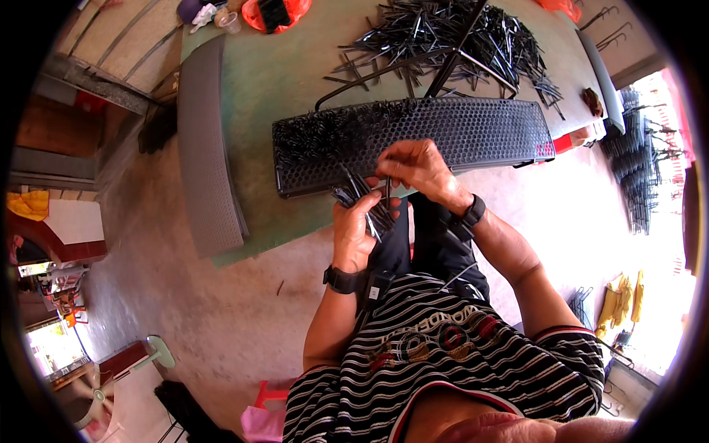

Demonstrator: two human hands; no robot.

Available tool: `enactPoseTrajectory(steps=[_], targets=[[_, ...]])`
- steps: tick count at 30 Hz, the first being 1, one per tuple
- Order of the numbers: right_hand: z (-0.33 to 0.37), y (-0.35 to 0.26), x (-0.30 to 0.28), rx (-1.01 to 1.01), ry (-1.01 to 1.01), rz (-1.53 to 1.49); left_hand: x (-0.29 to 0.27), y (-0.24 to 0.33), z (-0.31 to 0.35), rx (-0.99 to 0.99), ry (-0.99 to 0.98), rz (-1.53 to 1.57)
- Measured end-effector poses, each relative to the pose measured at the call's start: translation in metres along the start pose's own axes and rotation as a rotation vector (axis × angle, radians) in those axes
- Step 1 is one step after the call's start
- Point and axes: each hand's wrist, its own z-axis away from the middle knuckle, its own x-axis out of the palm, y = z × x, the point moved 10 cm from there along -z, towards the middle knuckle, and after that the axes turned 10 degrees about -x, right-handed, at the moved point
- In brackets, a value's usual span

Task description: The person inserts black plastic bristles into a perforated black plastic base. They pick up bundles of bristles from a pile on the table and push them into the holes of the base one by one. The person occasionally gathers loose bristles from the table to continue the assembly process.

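Observation:
My left hand [357, 229] is closed around a bundle of thin black strips [379, 215], whose ends stick out on both sides of the fingers. Just above it, my right hand [422, 171] pinches one black strip [388, 190] near the bundle. Both hands are at the near edge of a long black panel with honeycomb holes [473, 125]. Dense black strip ends [317, 140] bristle from the panel's left part, while its right part shows bare holes. Black metal rods [384, 71] rise behind the panel.
A large heap of loose black strips [436, 33] covers the far side of the green table [255, 133]. Grey perforated sheets [203, 148] lie along its left edge. A red plastic bag [299, 13] sits at the back. A pink stool [264, 413] stands on the floor, lower left.

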Motion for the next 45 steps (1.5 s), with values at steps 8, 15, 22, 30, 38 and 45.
enactPoseTrajectory(steps=[8,15,22,30,38,45], targets=[[-0.008,-0.059,-0.058,-0.434,0.561,0.386,0.002,-0.011,-0.005,-0.063,-0.156,-0.033],[-0.023,-0.045,-0.051,-0.513,0.492,0.550,0.007,-0.016,-0.002,-0.120,-0.174,0.047],[-0.031,-0.063,-0.015,-0.677,0.182,1.013,-0.013,-0.016,-0.011,-0.074,-0.089,-0.179],[-0.038,-0.051,-0.002,-0.635,-0.115,1.274,0.001,-0.012,-0.004,-0.076,-0.193,0.035],[0.003,-0.013,0.002,0.010,-0.044,0.346,-0.001,-0.003,-0.005,0.035,-0.048,-0.128],[0.010,0.011,0.011,0.038,-0.129,0.332,0.003,-0.002,-0.001,0.023,-0.017,-0.188]])
